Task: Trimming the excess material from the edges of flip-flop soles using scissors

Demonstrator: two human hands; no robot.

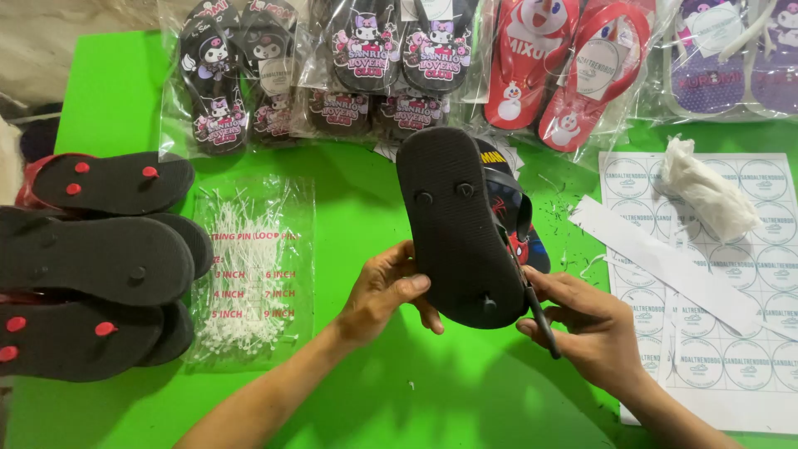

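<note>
A black flip-flop (460,226), sole up, is gripped by the left hand (388,291) while the right hand (582,320) pinches scissors (536,308); unbagged sandals (96,258) remain stacked at nine o'clock, bagged pairs (366,66) at twelve.

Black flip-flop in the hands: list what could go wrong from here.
1. The right hand holds a dark pointed tool against the black flip-flop; a slip might jab the left hand gripping its edge.
2. The flip-flop, held only by fingertips, could drop onto the sticker sheet and disturb the paper strip.
</note>
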